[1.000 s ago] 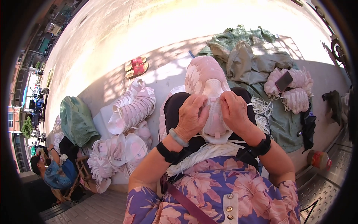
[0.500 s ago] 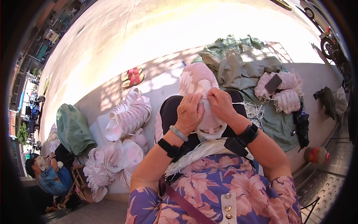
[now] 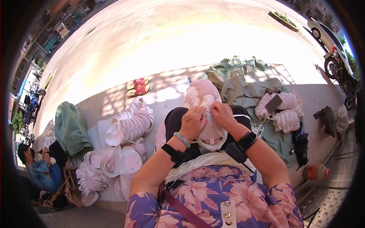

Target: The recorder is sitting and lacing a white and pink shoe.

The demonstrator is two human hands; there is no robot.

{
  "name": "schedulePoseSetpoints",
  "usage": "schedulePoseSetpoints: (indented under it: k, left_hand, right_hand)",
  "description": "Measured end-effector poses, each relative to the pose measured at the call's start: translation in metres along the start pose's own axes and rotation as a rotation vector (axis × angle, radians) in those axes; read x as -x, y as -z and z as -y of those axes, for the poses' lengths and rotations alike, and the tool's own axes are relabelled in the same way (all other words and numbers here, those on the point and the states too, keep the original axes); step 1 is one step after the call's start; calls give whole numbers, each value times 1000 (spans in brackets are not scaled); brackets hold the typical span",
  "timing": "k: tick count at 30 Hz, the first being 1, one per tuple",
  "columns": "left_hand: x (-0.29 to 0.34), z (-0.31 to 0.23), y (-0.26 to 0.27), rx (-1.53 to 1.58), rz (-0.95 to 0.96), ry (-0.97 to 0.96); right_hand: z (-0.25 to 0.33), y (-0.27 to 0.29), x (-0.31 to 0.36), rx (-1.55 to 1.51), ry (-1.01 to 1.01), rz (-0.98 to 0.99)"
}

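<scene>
A pale pink shoe upper [image 3: 212, 131] lies across my lap, its heel loop toward me. Beyond its toe a row of similar nested pink uppers [image 3: 201, 91] extends away from me. My left hand [image 3: 193, 122] is closed in a pinch over the lacing area. Beside it, my right hand [image 3: 223, 114] pinches a white shoelace [image 3: 242, 116], which trails out to the right. The fingertips of both hands nearly meet, and the bit of lace between them is mostly hidden. A thick bundle of white laces [image 3: 197, 163] rests across my waist.
Stacked pink uppers [image 3: 131, 125] and more uppers [image 3: 121, 161] lie at left, near a green sack [image 3: 70, 129] and a seated person [image 3: 43, 169]. Red sandals [image 3: 138, 90] stand ahead. At right are green cloth sacks [image 3: 247, 89], tied uppers with a phone [image 3: 273, 103] on top, and a jar [image 3: 315, 172].
The view has tilted up, so the surroundings sit lower in the picture. Both hands stay pinched at the upper's lacing, with only slight finger movement.
</scene>
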State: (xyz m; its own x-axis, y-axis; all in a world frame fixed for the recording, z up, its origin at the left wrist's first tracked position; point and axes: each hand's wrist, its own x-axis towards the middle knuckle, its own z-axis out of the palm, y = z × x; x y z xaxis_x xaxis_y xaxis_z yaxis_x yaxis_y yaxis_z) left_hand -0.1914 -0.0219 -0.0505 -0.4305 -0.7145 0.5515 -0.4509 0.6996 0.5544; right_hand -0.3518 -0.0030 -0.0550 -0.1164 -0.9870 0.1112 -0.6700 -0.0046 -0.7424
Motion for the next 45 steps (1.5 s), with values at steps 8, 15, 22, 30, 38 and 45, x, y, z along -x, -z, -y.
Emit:
schedulePoseSetpoints:
  k: [8,15,22,30,38,45]
  left_hand:
    - [-3,6,8,135,118,150]
    - [-9,7,7,172,189,170]
    - [-9,8,3,183,182,117]
    - [-9,6,3,222,168,154]
    - [-8,6,3,274,242,226]
    - [-8,3,3,199,247,165]
  right_hand:
    - [10,30,-2,6,-32,156]
    - [-13,34,-17,-426,-257,391]
    - [-17,35,-17,-703,-351,483]
    - [-21,35,-14,-606,-249,441]
    - [-20,35,-11,-741,-357,438]
    - [-23,27,-11,-755,-311,414]
